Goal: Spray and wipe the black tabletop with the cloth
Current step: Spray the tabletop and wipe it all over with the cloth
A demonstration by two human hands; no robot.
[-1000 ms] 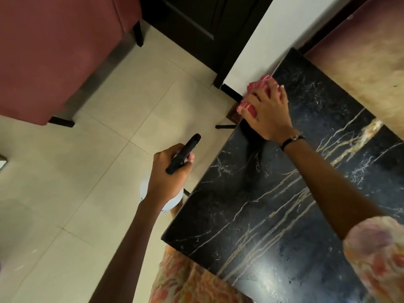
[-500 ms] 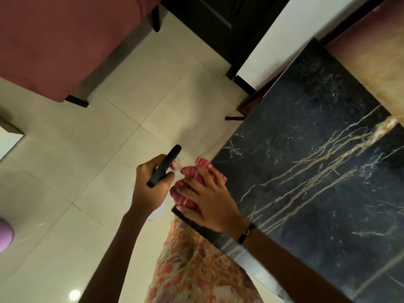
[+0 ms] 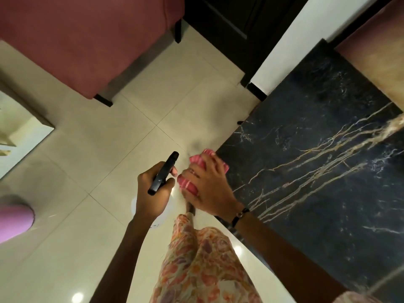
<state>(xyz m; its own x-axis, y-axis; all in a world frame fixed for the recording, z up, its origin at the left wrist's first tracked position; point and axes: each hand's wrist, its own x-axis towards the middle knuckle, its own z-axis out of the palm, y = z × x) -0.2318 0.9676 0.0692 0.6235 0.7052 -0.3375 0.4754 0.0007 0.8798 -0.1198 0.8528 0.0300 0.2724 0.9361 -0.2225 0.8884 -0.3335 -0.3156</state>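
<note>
Scene: head view, looking down past a floral garment (image 3: 203,265) at a tiled floor (image 3: 91,162) and a black tabletop (image 3: 317,171) with pale gold veining, filling the frame from 2 to 5 o'clock.
Right hand: right hand (image 3: 209,189) lies flat, fingers spread and curled over a bunched red cloth (image 3: 188,183), pressing it on the table's left edge near the corner closest to the person. A dark band sits at the wrist.
Cloth position: at the centre of the frame, half over the tabletop edge, half beyond it above the floor.
Left hand: left hand (image 3: 153,193) is closed round a spray bottle (image 3: 162,173); only its black trigger head shows clearly, pointing towards 1 o'clock. It is held off the table, just beside the cloth hand.
Container: a pale bottle body shows faintly below the left hand. Contents and fill level cannot be told.
Step in hand: judged to be wiping along the left edge of the top.
Method advice: keep the palm flat and pressure even; keep the cloth wholly on the surface so the edge is covered without it slipping off; overlap each pass with the last; work from the edge inward towards 3 o'clock.
Surface condition: glossy, with glare at 5 o'clock. Wet or dry patches cannot be separated.
Surroundings: a red upholstered seat (image 3: 76,40) at 11 o'clock, well apart from the table.
</note>
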